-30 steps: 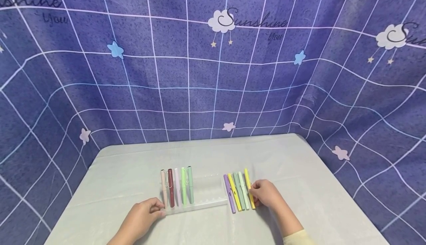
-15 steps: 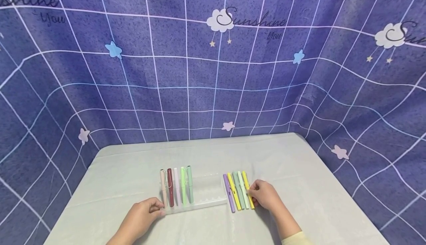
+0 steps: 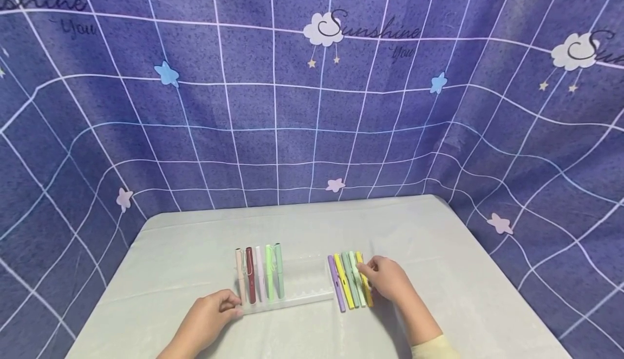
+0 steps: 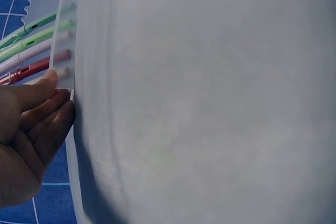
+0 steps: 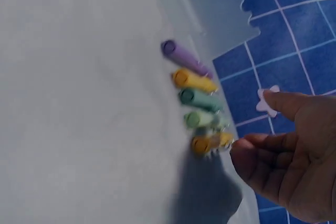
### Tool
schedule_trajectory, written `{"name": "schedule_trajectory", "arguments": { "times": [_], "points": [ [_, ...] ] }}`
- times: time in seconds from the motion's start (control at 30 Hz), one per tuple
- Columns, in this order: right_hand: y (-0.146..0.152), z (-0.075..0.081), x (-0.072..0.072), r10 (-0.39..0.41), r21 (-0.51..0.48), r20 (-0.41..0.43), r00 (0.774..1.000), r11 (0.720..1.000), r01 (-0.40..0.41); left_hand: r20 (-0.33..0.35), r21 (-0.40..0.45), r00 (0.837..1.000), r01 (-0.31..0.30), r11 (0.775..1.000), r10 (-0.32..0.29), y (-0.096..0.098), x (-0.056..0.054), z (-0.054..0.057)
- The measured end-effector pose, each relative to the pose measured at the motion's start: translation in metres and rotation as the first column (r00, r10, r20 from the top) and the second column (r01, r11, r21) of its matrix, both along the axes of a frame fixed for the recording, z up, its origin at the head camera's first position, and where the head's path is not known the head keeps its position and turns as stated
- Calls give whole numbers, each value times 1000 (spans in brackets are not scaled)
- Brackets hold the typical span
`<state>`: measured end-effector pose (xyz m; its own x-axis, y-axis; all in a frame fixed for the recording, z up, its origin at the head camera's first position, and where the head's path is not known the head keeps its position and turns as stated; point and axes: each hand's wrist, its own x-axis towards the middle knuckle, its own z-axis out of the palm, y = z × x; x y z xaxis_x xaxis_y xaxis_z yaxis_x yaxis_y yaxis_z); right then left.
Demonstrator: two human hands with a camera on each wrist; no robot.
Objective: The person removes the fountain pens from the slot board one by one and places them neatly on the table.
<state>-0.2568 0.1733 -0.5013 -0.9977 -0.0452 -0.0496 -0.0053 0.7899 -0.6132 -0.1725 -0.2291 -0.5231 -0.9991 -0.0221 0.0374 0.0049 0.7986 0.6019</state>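
My left hand (image 3: 207,315) pinches the near left corner of a clear plastic pen rack (image 3: 309,296), thumb on top and fingers below in the left wrist view. Pens stand in the rack's left part: peach (image 3: 241,278), dark red (image 3: 251,280), pale lilac (image 3: 260,280), light green (image 3: 269,280) and sage green (image 3: 279,278). Right of the rack lies a row of pens: purple (image 3: 336,283), yellow (image 5: 194,80), green (image 5: 199,99), pale green (image 5: 202,119) and an outermost yellow pen (image 5: 207,144). My right hand (image 3: 387,279) is beside that last pen, thumb and fingers spread apart.
A pale cloth covers the table (image 3: 195,240). Behind and at both sides hangs a blue grid-patterned curtain (image 3: 253,104) with clouds and stars. The rack's right slots hold no pens.
My right hand slid the outermost yellow pen left against the row, then let go and spread its fingers, shifting slightly up. My left hand stays at the rack's corner.
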Motion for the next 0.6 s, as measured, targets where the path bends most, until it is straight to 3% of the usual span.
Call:
{"name": "schedule_trajectory", "arguments": {
  "times": [0.13, 0.2, 0.33, 0.47, 0.6],
  "points": [
    [-13, 10, -2, 113, -151, -40, 993, 982, -118, 0, -2, 1000, -1, 1000, 1, -1, 0, 0],
    [-20, 12, -3, 203, -260, -31, 979, 944, -204, -4, -3, 1000, 6, 1000, -6, -1, -1, 0],
    [-37, 14, -4, 370, -433, 2, 929, 838, -333, 0, -4, 1000, 10, 1000, -10, -1, -1, -1],
    [-57, 12, -5, 451, -478, 15, 892, 787, -390, 6, 5, 1000, 3, 1000, -3, -1, 0, 0],
    [-80, 6, -5, 490, -531, 43, 871, 750, -395, 8, 5, 1000, 0, 1000, 0, -1, 0, 1]
  ]
}}
